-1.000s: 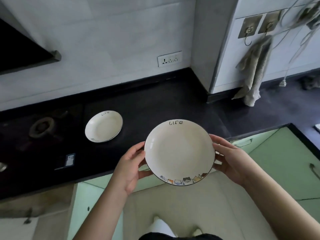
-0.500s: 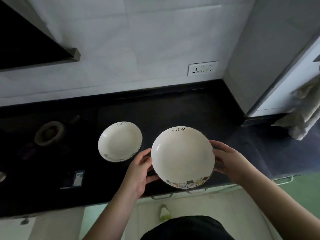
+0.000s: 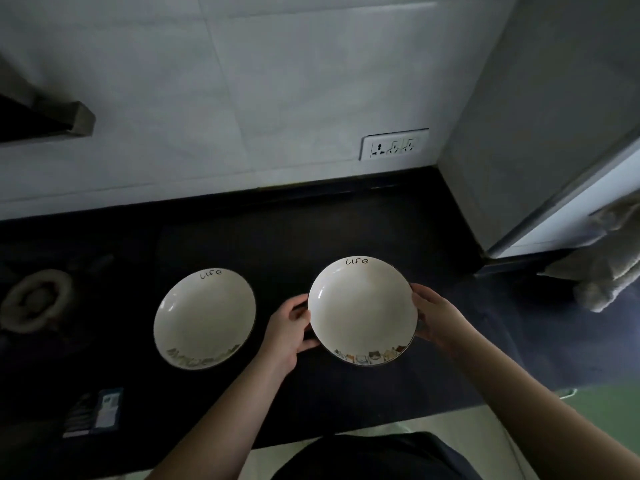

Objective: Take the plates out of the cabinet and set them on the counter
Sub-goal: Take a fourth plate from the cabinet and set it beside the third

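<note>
A white plate (image 3: 362, 311) with "life" written at its far rim and small pictures along its near rim is over the black counter (image 3: 346, 230). My left hand (image 3: 289, 329) grips its left edge and my right hand (image 3: 438, 315) grips its right edge. Whether it touches the counter I cannot tell. A second matching plate (image 3: 204, 318) lies flat on the counter just left of my left hand, apart from the held plate.
A stove burner ring (image 3: 34, 299) sits at the far left of the counter. A small blue-and-white packet (image 3: 95, 412) lies near the front left edge. A wall socket (image 3: 394, 144) is behind, and a hanging towel (image 3: 609, 271) at the right.
Both hands have carried the held plate forward, from over the floor to over the counter, beside the lying plate. The view has shifted closer to the counter.
</note>
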The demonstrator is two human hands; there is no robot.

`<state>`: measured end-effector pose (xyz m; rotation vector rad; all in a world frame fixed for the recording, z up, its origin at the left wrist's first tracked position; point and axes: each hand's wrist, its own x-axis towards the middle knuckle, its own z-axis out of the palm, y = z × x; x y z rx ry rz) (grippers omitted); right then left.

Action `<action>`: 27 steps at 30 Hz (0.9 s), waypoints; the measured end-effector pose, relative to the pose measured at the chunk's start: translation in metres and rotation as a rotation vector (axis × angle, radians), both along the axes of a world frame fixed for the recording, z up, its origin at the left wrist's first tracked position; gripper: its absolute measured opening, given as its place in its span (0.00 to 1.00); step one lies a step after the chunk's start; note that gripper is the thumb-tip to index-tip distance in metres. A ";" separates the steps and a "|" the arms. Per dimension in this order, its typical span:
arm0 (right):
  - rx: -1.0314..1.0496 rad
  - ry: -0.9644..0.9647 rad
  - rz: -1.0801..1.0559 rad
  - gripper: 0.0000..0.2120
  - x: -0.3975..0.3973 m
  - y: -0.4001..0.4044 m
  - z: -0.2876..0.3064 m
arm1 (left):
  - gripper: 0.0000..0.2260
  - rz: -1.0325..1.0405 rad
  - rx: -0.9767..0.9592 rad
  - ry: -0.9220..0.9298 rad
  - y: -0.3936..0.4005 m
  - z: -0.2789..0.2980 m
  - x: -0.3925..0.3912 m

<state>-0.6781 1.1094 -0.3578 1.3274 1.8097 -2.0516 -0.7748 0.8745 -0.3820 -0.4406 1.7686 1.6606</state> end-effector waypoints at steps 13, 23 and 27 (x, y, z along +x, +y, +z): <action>-0.064 -0.044 0.070 0.08 -0.032 0.049 -0.021 | 0.14 0.085 -0.046 -0.027 0.043 -0.028 -0.012; -0.079 -0.079 0.075 0.06 -0.035 0.067 -0.036 | 0.16 0.102 -0.083 -0.036 0.056 -0.035 -0.010; -0.089 -0.081 0.075 0.08 -0.034 0.070 -0.040 | 0.15 0.102 -0.105 -0.030 0.059 -0.036 -0.012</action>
